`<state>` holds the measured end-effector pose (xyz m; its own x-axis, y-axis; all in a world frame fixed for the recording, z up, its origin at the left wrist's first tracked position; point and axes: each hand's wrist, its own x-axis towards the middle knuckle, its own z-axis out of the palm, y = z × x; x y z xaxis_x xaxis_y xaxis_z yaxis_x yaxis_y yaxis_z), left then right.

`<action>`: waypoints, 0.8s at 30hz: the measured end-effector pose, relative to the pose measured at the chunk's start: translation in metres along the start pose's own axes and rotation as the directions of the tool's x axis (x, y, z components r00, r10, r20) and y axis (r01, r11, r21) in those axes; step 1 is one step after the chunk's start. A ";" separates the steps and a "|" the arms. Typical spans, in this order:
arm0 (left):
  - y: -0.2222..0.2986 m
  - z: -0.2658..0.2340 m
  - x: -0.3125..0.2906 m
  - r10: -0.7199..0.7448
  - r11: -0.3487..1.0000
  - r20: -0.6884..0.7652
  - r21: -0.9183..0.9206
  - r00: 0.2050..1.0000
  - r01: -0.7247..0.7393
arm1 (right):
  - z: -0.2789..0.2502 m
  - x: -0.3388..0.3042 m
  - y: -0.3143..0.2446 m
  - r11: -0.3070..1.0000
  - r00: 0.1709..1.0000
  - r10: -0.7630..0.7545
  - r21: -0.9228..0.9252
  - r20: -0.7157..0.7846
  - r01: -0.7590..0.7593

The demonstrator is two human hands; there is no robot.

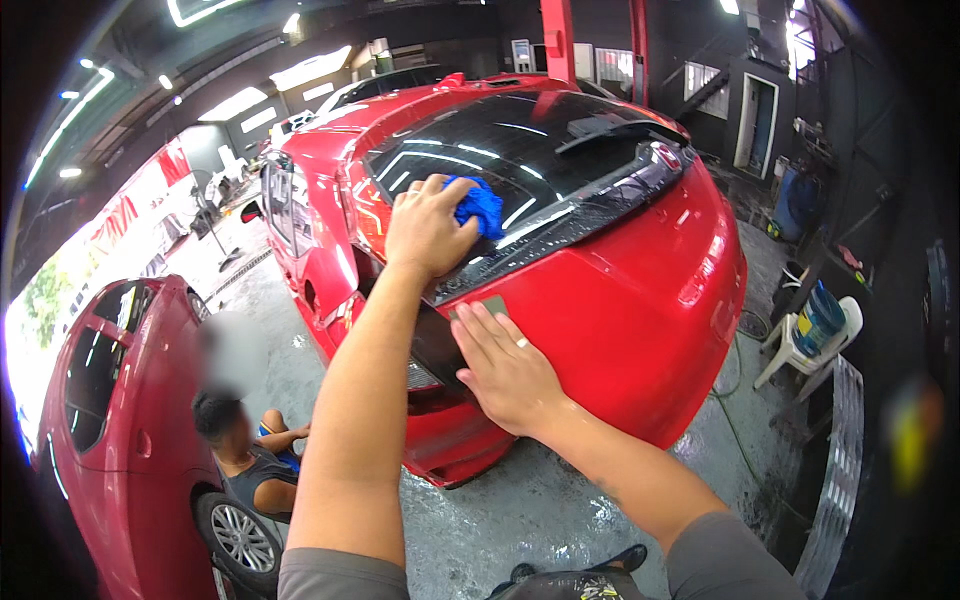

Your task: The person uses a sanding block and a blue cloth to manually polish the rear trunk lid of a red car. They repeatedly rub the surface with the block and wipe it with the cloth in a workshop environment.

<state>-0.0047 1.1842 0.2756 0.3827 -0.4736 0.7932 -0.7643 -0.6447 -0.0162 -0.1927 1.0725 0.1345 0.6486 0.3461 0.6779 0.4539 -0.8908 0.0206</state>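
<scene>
The left hand (432, 228) grips a blue cloth (482, 210) above frame centre; mid-frame, the right hand (510, 372) lies flat, unclenched, probably to spread pressure over a grey pad (494, 304) on the red car (610, 320).

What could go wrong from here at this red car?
Grit under the flat pad beneath the right hand might scratch the red panel. The blue cloth in the left hand could drop to the floor and pick up dirt. The floor looks wet, so the shoes may slip.

Cloth (482, 208) left of wiper (618, 132)
</scene>
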 end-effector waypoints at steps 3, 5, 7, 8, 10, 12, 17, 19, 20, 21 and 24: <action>-0.004 0.001 -0.002 0.004 0.999 0.016 -0.052 1.000 -0.003 | -0.002 0.003 0.008 0.997 0.999 0.037 -0.068 0.022 -0.035; 0.002 0.000 -0.003 -0.011 1.000 0.041 -0.019 0.999 0.011 | -0.013 -0.012 0.044 0.961 0.978 0.196 -0.184 -0.072 -0.206; 0.002 -0.005 0.001 -0.022 1.000 0.042 0.000 0.999 0.022 | -0.023 -0.013 0.073 0.914 0.907 0.393 -0.045 -0.154 -0.404; -0.001 -0.003 0.000 -0.023 1.000 0.050 -0.003 0.998 0.023 | -0.015 -0.010 0.069 0.907 0.899 0.400 -0.061 -0.179 -0.416; 0.007 -0.005 0.000 -0.053 0.999 0.104 0.000 0.993 0.053 | 0.000 -0.005 0.041 0.916 0.927 0.312 -0.192 -0.209 -0.352; 0.006 -0.001 0.001 -0.021 0.999 0.058 -0.031 0.998 0.023 | 0.009 -0.006 0.002 0.955 0.965 0.242 -0.149 -0.105 -0.256; 0.002 -0.001 -0.002 -0.016 1.000 0.053 -0.026 0.998 0.017 | -0.008 -0.004 0.072 0.897 0.914 0.330 -0.224 -0.234 -0.381; 0.001 0.000 0.000 -0.028 0.999 0.056 -0.018 0.998 0.029 | -0.005 -0.001 0.072 0.884 0.901 0.363 -0.219 -0.237 -0.413; -0.001 0.002 0.001 -0.035 0.999 0.059 -0.006 0.998 0.035 | 0.000 0.007 0.068 0.879 0.894 0.379 -0.209 -0.240 -0.428; -0.002 0.004 0.003 -0.012 0.999 0.046 -0.035 0.999 0.014 | 0.004 0.008 0.036 0.900 0.920 0.340 -0.216 -0.193 -0.378; -0.018 -0.004 -0.005 -0.031 0.998 0.063 -0.049 0.998 0.034 | 0.020 0.006 -0.007 0.980 0.984 0.168 -0.100 -0.056 -0.172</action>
<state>0.0047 1.2009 0.2743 0.4379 -0.4904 0.7535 -0.7754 -0.6302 0.0405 -0.1793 1.0865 0.1234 0.6804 0.1750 0.7116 0.2719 -0.9620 -0.0234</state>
